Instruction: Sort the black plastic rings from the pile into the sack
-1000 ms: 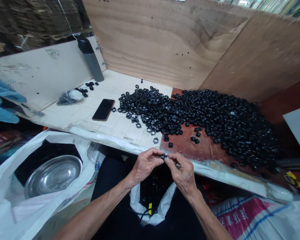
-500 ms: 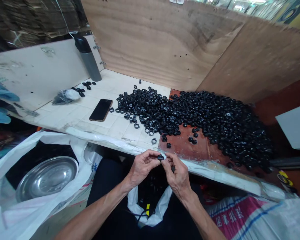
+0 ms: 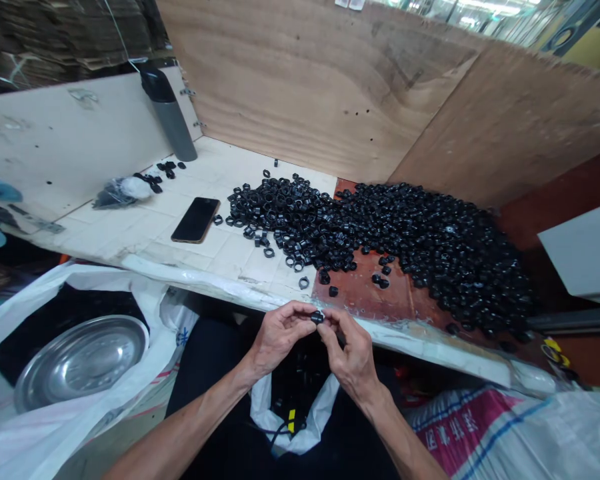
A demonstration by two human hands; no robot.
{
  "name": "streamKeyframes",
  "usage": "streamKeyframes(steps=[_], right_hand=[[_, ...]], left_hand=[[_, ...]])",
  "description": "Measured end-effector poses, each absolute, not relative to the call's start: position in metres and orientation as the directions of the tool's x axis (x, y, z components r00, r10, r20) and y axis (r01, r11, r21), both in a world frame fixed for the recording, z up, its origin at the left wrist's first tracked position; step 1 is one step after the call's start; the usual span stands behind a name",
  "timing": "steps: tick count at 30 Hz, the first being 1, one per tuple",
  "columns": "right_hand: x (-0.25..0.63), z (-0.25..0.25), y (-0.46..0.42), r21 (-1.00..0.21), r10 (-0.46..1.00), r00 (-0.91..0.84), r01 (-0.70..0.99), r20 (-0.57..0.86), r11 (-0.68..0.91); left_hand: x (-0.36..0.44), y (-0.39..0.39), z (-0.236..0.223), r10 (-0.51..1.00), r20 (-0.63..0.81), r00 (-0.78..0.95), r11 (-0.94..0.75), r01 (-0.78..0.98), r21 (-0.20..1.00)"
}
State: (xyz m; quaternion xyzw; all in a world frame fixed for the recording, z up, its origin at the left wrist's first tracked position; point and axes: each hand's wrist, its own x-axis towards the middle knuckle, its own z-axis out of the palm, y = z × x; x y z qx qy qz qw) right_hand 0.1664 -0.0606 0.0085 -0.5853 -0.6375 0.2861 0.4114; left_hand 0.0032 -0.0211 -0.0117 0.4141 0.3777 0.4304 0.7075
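Between the fingertips of both hands is a small black plastic fitting (image 3: pixel 317 317), held just past the table's front edge. My left hand (image 3: pixel 283 333) pinches it from the left with thumb and fingers. My right hand (image 3: pixel 349 347) closes on its right end, its fingertips partly hiding it. Beyond the hands lies a heap of black rings (image 3: pixel 300 220) on the pale part of the table. To the right it runs into a bigger pile of small black parts (image 3: pixel 445 247) on the red-brown surface. Below my hands an open white bag (image 3: pixel 316 427) holds dark things I cannot make out.
A phone (image 3: pixel 196 220) and a grey bottle (image 3: pixel 173 123) are on the table's left side, near a clear plastic bag (image 3: pixel 123 192). A wooden board (image 3: pixel 300 80) walls the back. A metal bowl (image 3: pixel 87 360) sits in a white sack at left; a printed sack (image 3: pixel 480 427) is at right.
The view has shifted slightly, so the table's contents appear a little further left. Both hands stay together on the fitting, and more of its dark body shows between the fingertips.
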Motion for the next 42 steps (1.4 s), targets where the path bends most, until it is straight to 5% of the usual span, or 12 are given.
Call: streamKeyframes(steps=[6, 13, 17, 20, 22, 26, 28, 30, 32, 37, 40, 42], right_hand=[[0.163, 0.010, -0.061, -0.955, 0.994, 0.070, 0.280, -0.085, -0.101], [0.161, 0.010, -0.068, -0.885, 0.982, 0.034, 0.440, 0.186, 0.152], [0.150, 0.014, -0.071, -0.983, 0.978, 0.137, 0.070, -0.159, -0.169], [0.145, 0.019, -0.074, -0.877, 0.912, 0.013, -0.281, -0.410, -0.390], [0.148, 0.020, -0.077, -0.785, 0.851, -0.101, -0.343, -0.515, -0.515], [0.167, 0.015, -0.070, -0.893, 0.894, -0.048, 0.082, -0.446, -0.442], [0.178, 0.011, -0.055, -0.882, 0.987, 0.105, 0.445, -0.124, -0.158], [0.186, 0.005, -0.035, -0.733, 0.970, 0.134, 0.678, 0.204, 0.061], [0.190, -0.002, -0.014, -0.609, 0.944, 0.062, 0.778, 0.323, 0.157], [0.193, -0.017, 0.008, -0.561, 0.948, -0.040, 0.798, 0.315, 0.219], [0.194, -0.020, 0.004, -0.757, 0.975, 0.108, 0.649, 0.194, 0.078], [0.192, -0.018, 0.001, -0.930, 0.984, 0.174, 0.366, 0.043, -0.024]], left_hand=[[0.004, -0.026, -0.008, 0.959, -0.070, 0.276, 0.126, -0.193, 0.973], [0.001, -0.029, -0.005, 0.929, -0.176, 0.325, 0.269, -0.268, 0.925], [-0.002, -0.032, -0.011, 0.956, 0.145, 0.254, -0.132, -0.068, 0.989], [-0.011, -0.034, -0.021, 0.845, 0.407, 0.347, -0.445, 0.035, 0.895], [-0.020, -0.035, -0.024, 0.751, 0.488, 0.446, -0.556, 0.027, 0.831], [-0.034, -0.024, -0.009, 0.659, 0.438, 0.611, -0.622, 0.116, 0.774], [-0.032, -0.009, 0.000, 0.765, 0.362, 0.533, -0.570, 0.298, 0.766], [-0.023, 0.010, 0.002, 0.872, 0.318, 0.373, -0.474, 0.477, 0.740], [-0.010, 0.030, -0.004, 0.897, 0.315, 0.310, -0.441, 0.586, 0.679], [0.012, 0.055, -0.021, 0.872, 0.300, 0.386, -0.486, 0.618, 0.617], [0.012, 0.052, -0.018, 0.903, 0.224, 0.366, -0.385, 0.461, 0.800], [0.009, 0.047, -0.013, 0.922, 0.132, 0.363, -0.240, 0.273, 0.931]])
